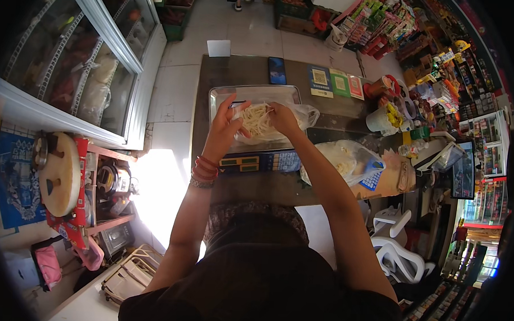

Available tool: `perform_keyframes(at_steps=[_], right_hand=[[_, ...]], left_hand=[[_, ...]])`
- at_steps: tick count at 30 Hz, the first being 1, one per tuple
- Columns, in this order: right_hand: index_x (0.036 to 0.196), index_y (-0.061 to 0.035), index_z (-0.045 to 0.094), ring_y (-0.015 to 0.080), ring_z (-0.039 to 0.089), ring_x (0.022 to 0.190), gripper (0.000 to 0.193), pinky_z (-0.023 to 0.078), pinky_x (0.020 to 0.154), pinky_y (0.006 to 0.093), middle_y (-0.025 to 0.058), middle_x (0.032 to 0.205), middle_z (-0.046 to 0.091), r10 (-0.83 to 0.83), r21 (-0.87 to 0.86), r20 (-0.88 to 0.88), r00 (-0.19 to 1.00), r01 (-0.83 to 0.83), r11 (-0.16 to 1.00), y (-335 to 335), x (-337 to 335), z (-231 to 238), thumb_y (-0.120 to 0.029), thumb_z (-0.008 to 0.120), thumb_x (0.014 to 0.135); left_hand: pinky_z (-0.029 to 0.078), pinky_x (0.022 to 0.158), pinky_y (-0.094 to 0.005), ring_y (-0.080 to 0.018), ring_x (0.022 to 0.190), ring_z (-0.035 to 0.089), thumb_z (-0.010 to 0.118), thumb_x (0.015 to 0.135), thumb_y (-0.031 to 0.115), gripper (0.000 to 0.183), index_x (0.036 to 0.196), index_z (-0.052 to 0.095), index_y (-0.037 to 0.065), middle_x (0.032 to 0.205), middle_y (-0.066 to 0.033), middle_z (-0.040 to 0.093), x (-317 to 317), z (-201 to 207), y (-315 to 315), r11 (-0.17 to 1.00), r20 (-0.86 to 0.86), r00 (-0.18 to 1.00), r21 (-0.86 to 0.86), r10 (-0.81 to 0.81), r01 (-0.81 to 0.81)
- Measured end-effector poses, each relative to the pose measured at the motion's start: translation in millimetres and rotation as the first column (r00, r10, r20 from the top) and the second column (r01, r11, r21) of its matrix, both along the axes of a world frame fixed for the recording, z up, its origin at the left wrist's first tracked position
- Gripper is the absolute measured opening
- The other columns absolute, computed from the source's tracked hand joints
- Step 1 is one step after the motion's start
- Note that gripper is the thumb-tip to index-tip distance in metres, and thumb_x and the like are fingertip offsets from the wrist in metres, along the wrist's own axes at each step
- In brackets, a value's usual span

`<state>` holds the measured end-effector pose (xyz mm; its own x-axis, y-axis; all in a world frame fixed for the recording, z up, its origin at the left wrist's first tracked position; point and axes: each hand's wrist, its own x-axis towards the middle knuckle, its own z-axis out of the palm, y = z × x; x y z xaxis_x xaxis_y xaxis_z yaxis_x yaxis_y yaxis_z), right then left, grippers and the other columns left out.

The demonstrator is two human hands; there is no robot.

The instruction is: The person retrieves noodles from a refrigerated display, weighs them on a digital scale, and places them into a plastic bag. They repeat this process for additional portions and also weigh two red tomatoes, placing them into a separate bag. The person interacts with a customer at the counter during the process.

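Observation:
A pile of thin white strands that look like bean sprouts (257, 121) lies on a clear plastic bag (309, 114). Under the bag is the metal tray (297, 94) of a weighing scale, whose keypad (284, 160) faces me. At the tray's left side my left hand (226, 125) is open, fingers and thumb apart, beside the strands. My right hand (284, 119) is over the right part of the pile with its fingertips pinched together; what they hold is too small to make out.
A second clear bag with pale contents (340, 158) rests right of the scale, beside a blue calculator (372, 176). Farther back on the counter are a phone (277, 71) and payment-code cards (339, 84). Tubs (380, 120) crowd the right end; a glass-door fridge (80, 67) stands left.

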<state>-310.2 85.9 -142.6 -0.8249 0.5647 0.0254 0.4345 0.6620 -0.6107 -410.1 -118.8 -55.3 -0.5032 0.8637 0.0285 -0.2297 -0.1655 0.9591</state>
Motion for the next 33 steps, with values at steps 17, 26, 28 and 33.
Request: perform_keyframes(at_steps=[17,26,28,33], right_hand=[[0.118,-0.0035,0.059,0.0117,0.059,0.101,0.03,0.045,0.086,0.0247,0.005,0.114,0.063,-0.433,-0.712,-0.438,0.788,-0.01,0.702,-43,115,99,-0.002,0.046,0.091],[0.117,-0.0015,0.058,0.0119,0.06,0.094,0.026,0.046,0.083,0.0258,0.0054,0.104,0.064,-0.378,-0.641,-0.479,0.792,-0.022,0.767,-56,137,110,-0.005,0.046,0.095],[0.115,-0.0005,0.059,0.012,0.06,0.093,0.024,0.046,0.082,0.0249,0.0056,0.103,0.064,-0.407,-0.654,-0.482,0.776,-0.009,0.757,-59,140,112,-0.002,0.047,0.093],[0.114,-0.0124,0.062,0.0233,0.046,0.121,0.028,0.041,0.094,0.0319,0.0143,0.136,0.043,-0.323,-0.255,-0.442,0.837,0.228,0.94,-56,130,89,-0.004,0.058,0.088]], left_hand=[[0.048,0.088,-0.0322,-0.0181,0.096,0.065,0.042,0.102,0.026,0.05,0.144,0.028,0.004,0.111,-0.0131,0.066,-13,2,-23,0.969,-0.219,0.948,-0.027,0.232,-0.244],[0.046,0.088,-0.0319,-0.0169,0.096,0.063,0.042,0.102,0.027,0.049,0.144,0.029,0.004,0.112,-0.0122,0.065,4,3,-23,0.981,-0.24,0.954,-0.035,0.178,-0.192],[0.045,0.091,-0.0321,-0.0175,0.099,0.062,0.042,0.102,0.027,0.05,0.144,0.028,0.004,0.113,-0.0123,0.065,6,1,-23,0.981,-0.261,0.95,-0.045,0.171,-0.189],[0.043,0.095,-0.0317,-0.0181,0.105,0.059,0.046,0.101,0.024,0.054,0.146,0.024,0.001,0.113,-0.0125,0.065,13,-5,-12,0.985,-0.284,0.946,-0.018,0.157,-0.169]])
